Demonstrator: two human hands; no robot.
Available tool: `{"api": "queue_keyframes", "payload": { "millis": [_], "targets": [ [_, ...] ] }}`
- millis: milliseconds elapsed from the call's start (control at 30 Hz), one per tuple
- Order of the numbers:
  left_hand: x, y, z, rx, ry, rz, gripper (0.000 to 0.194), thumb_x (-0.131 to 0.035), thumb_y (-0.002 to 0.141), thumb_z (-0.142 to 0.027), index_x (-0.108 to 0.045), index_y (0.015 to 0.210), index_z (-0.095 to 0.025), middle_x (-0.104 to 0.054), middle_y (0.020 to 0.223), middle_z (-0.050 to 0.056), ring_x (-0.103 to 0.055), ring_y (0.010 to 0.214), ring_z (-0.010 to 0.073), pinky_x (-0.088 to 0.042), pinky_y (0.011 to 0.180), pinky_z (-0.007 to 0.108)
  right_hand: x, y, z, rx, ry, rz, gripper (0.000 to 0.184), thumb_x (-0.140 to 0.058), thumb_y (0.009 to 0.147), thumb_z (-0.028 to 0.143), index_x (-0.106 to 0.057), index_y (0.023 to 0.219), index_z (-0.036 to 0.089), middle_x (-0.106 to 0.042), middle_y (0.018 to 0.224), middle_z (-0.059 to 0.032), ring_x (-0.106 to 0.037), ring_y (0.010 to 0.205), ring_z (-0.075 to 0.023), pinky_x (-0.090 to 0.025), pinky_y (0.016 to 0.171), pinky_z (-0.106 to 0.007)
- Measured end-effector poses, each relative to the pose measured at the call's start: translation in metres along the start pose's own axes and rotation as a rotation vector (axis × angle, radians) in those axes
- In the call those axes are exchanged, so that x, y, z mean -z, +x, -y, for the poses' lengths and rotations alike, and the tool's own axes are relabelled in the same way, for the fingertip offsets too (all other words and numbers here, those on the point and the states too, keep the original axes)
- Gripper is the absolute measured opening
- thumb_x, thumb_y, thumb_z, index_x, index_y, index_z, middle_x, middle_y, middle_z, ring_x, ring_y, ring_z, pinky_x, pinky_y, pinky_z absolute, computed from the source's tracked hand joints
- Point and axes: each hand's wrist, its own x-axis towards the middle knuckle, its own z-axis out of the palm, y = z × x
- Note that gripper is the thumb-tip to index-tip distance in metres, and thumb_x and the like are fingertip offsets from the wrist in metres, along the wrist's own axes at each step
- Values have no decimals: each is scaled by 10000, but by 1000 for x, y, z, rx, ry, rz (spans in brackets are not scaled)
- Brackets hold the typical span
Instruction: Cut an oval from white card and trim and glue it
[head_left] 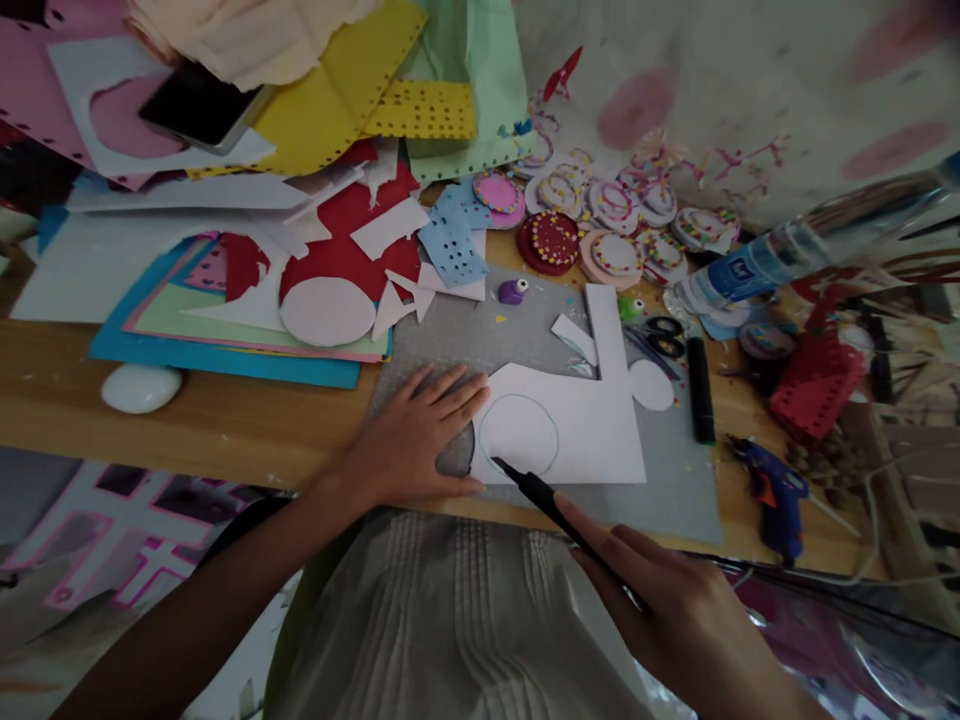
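Note:
A sheet of white paper [592, 430] with an L-shaped outline lies on a grey cutting mat [675, 500]. A thin green circle [519, 435] is drawn on its left part. My left hand [420, 430] rests on the mat with spread fingers, their tips at the sheet's left edge. My right hand [667, 600] is closed around a slim black craft knife [551, 505], whose pointed tip sits at the circle's lower left line. A small white paper disc [651, 385] lies just right of the sheet.
Scissors [664, 337], a black marker [700, 390] and a blue glue gun [776, 505] lie to the right. A water bottle [742, 272] leans behind them. Decorated paper discs [549, 240] line the back. Coloured sheets [225, 365], a phone [202, 105] and a white oval object [141, 387] are left.

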Motion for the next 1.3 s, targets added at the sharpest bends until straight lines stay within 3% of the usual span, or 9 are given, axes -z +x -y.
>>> {"api": "queue_keyframes", "payload": {
  "millis": [667,900,1100,1300],
  "targets": [
    [-1,1,1,3,6,-4,950,-428,827,-742,-225,1520,-125,-235,1588,71,-190,1460,300,-80,1187,473,1,5,5,19,-26,-37,465,-397,999,250,-397,1463,232,-672,763,8,-651,508,-112,-511,440,-203],
    [-2,1,1,-1,-5,-31,945,-465,817,-728,-251,1514,-127,-273,1574,84,-219,1451,311,-95,1182,479,-3,2,4,25,-28,16,475,-393,1002,250,-369,1476,219,-666,769,-6,-649,517,-121,-520,463,-210],
    [-1,2,1,3,-30,-47,917,-552,796,-663,-297,1499,-133,-326,1554,83,-261,1433,327,-133,1174,498,-2,-1,-3,121,-163,57,501,-341,982,169,-347,1483,164,-605,693,8,-587,442,-115,-451,387,-214],
    [-1,2,2,4,-29,-28,906,-550,796,-659,-304,1498,-141,-310,1558,79,-266,1431,327,-115,1174,497,11,-1,-18,239,-289,129,647,-306,868,18,-302,1501,153,-633,755,-12,-548,408,-104,-448,382,-221]
  ]
}}
